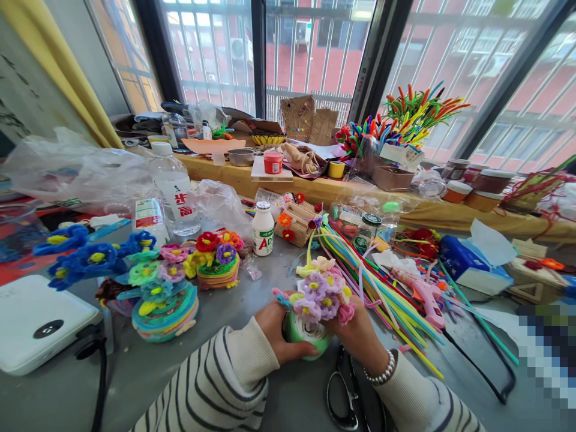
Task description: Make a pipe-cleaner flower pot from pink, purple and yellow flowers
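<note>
Left grip [274, 330] and right grip [357, 336] hold a green base [299, 330] — lilac flowers [315, 289] atop.

A craft workroom — pipe cleaners [382, 282], a pink glue gun [429, 303] and scissors [354, 394] lie on the grey table [216, 307].
</note>
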